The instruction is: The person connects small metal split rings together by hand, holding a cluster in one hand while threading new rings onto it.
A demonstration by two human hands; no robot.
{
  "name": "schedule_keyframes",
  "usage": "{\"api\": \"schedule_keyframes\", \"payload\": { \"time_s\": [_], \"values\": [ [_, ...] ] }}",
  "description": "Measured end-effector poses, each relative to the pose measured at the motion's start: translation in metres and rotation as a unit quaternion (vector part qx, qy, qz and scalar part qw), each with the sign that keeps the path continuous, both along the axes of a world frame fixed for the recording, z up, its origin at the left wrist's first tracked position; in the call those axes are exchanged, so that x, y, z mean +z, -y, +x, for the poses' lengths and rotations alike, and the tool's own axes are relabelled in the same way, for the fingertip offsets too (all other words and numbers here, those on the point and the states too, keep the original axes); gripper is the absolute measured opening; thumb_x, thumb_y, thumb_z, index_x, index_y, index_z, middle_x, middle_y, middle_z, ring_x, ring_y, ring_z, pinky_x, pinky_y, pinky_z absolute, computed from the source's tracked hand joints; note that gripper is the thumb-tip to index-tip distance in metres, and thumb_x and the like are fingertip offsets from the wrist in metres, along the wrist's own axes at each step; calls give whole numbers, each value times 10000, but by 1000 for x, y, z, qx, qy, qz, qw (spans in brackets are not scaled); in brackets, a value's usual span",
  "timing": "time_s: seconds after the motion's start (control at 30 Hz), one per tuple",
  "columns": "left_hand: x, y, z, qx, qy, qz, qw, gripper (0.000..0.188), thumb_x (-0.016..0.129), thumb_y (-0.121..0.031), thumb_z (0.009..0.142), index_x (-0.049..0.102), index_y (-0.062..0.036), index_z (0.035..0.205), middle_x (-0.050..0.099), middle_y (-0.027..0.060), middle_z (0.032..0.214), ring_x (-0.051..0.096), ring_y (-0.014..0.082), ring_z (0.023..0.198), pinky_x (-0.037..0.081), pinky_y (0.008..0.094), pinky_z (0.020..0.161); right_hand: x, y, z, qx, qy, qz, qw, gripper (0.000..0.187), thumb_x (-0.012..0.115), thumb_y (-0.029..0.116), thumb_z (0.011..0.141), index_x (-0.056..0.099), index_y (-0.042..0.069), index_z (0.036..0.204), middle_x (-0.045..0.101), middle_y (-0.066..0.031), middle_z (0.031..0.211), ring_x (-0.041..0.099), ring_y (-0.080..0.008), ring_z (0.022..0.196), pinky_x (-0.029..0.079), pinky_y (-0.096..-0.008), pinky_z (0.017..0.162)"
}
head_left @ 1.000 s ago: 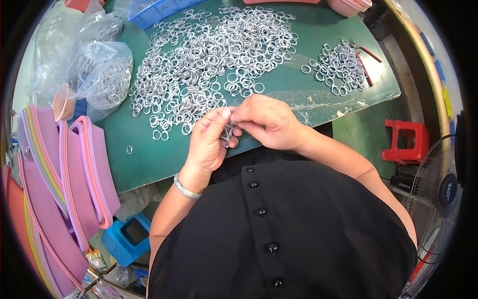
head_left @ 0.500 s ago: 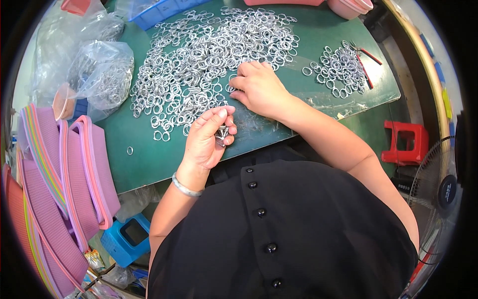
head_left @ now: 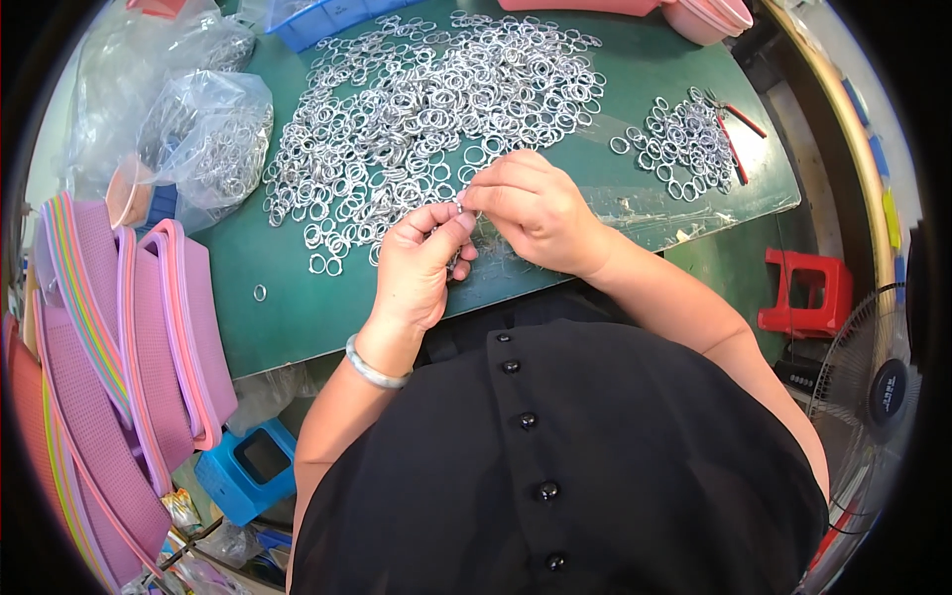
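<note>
My left hand (head_left: 416, 268), with a bangle at the wrist, is curled around small silvery metal pieces that show only partly between its fingers. Thumb and forefinger of that hand are pinched together. My right hand (head_left: 540, 213) is closed in a pinch and meets the left fingertips; what it grips is too small and covered to make out. Just beyond both hands spreads a big heap of silver metal rings (head_left: 426, 114) on the green table (head_left: 297, 332). One loose ring (head_left: 255, 293) lies apart at the left.
A smaller ring pile (head_left: 684, 144) lies at the right beside red-handled pliers (head_left: 735, 154). Clear plastic bags (head_left: 213, 139) of metal parts and purple baskets (head_left: 178, 347) stand left. A blue tray (head_left: 332, 22) and pink containers (head_left: 706, 20) line the far edge. A red stool (head_left: 808, 317) is right.
My right hand has come away from the near edge of the ring heap, back toward me, and joined the left fingertips. The left hand has shifted slightly to the right.
</note>
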State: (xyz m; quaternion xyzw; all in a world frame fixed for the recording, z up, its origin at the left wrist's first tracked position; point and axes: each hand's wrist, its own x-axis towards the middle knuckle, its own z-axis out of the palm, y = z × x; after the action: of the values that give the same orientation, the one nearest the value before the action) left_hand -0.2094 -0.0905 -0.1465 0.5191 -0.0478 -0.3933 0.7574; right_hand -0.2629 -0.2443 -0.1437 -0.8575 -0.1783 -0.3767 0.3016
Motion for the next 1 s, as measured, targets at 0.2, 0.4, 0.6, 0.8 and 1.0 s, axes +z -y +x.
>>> {"api": "schedule_keyframes", "payload": {
  "time_s": [0.2,0.4,0.6,0.8,1.0],
  "values": [
    [-7,-3,-1,32,318,122,940,39,576,-12,768,585,-33,799,545,-2,685,480,51,569,370,176,478,-1,1,-13,91,-223,316,918,168,573,1,738,592,9,905,586,-48,790,551,-105,714,436,-221,634],
    [2,-3,-4,56,573,115,810,90,610,24,684,587,-5,767,559,52,681,517,118,593,417,229,546,0,1,-18,111,-280,332,894,102,595,25,753,627,16,849,604,-31,777,543,-78,726,441,-223,659],
    [4,-4,-7,65,542,84,833,98,624,15,682,595,-9,772,551,52,672,512,114,589,410,224,536,-3,1,-20,158,-308,438,830,108,601,43,766,627,19,868,623,-29,802,552,-67,755,446,-221,684],
    [0,-7,-10,52,318,66,944,89,602,-28,752,590,-7,838,544,8,674,502,81,586,402,194,514,0,2,-21,116,-259,343,896,109,609,28,742,628,26,849,623,-54,786,582,-119,727,457,-241,669],
    [2,-7,-11,-5,99,-13,995,97,555,-76,816,586,-2,870,528,11,630,494,65,537,367,170,427,2,-3,-18,34,-77,93,992,133,623,18,688,600,33,817,590,-88,763,574,-263,698,469,-305,628]
  ]
}}
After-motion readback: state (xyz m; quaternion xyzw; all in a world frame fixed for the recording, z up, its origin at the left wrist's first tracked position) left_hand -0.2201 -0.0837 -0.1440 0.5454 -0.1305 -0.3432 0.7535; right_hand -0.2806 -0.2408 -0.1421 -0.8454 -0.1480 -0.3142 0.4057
